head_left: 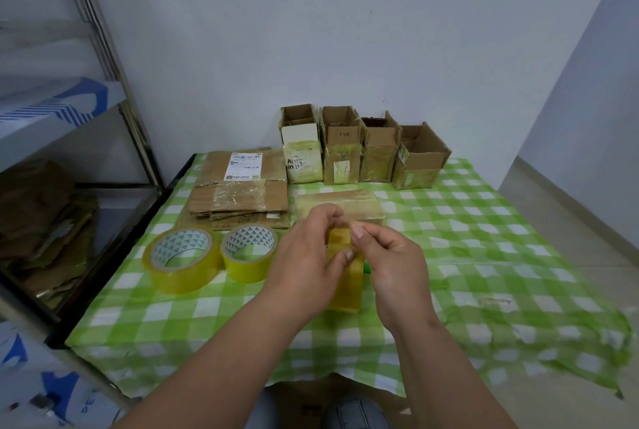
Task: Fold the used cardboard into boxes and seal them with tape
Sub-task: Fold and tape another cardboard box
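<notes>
Over the middle of the table my left hand (307,255) and my right hand (390,262) both hold an upright roll of yellowish tape (345,287). Left fingers curl round its rim; the right thumb and fingers pinch at its top edge. Just behind the hands lies a taped cardboard box (340,209) on its side. A stack of flattened cardboard (238,186) lies at the back left. Two more tape rolls, a large one (181,257) and a smaller one (249,252), lie flat to the left of my hands.
Several folded open-topped boxes (359,152) stand in a row against the back wall. A green checked cloth (484,255) covers the table. A metal shelf (52,186) with piled cardboard stands at the left. Something green (367,269) peeks out behind the held roll.
</notes>
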`<control>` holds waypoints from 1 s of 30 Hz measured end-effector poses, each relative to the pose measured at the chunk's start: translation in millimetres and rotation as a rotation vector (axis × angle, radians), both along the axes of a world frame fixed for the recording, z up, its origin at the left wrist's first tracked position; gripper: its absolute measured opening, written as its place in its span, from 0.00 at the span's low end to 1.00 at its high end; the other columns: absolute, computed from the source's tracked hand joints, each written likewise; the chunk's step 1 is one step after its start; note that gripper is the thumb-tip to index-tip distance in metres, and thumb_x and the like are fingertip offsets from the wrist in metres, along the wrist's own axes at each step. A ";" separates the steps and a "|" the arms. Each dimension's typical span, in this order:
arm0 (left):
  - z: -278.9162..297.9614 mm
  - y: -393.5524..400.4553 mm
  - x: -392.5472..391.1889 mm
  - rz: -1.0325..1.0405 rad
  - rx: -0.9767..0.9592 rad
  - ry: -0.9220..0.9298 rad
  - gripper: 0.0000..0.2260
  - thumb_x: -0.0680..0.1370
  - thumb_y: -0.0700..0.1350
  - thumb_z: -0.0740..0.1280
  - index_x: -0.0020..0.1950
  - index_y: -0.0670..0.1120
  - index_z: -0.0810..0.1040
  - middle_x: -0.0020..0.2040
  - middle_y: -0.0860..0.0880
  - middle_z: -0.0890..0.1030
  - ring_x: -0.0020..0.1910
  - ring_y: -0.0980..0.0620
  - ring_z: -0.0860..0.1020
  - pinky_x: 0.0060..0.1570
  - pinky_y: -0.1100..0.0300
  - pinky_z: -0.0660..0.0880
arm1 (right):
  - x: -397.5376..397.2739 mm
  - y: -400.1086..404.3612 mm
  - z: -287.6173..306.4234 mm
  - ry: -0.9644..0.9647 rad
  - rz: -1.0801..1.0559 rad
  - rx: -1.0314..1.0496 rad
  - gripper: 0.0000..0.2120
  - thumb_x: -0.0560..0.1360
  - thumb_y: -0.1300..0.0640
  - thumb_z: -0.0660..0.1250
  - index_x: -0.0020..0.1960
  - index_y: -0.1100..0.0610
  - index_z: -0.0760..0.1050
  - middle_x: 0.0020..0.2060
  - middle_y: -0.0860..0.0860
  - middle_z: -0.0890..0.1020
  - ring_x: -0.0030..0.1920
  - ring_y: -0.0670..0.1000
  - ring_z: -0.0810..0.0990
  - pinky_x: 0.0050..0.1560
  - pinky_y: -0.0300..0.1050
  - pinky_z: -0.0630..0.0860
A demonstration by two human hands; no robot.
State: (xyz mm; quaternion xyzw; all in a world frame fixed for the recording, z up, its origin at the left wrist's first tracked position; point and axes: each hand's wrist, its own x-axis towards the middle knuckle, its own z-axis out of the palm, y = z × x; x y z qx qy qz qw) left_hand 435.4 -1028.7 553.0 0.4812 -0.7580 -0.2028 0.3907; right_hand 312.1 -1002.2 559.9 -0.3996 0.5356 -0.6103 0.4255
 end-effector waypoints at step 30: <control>-11.4 -9.6 15.2 0.184 0.483 0.599 0.10 0.81 0.42 0.65 0.40 0.49 0.77 0.42 0.49 0.78 0.42 0.48 0.75 0.47 0.51 0.73 | 10.5 5.2 -19.6 0.787 0.237 0.000 0.48 0.65 0.48 0.76 0.78 0.43 0.54 0.65 0.36 0.55 0.64 0.45 0.69 0.64 0.46 0.73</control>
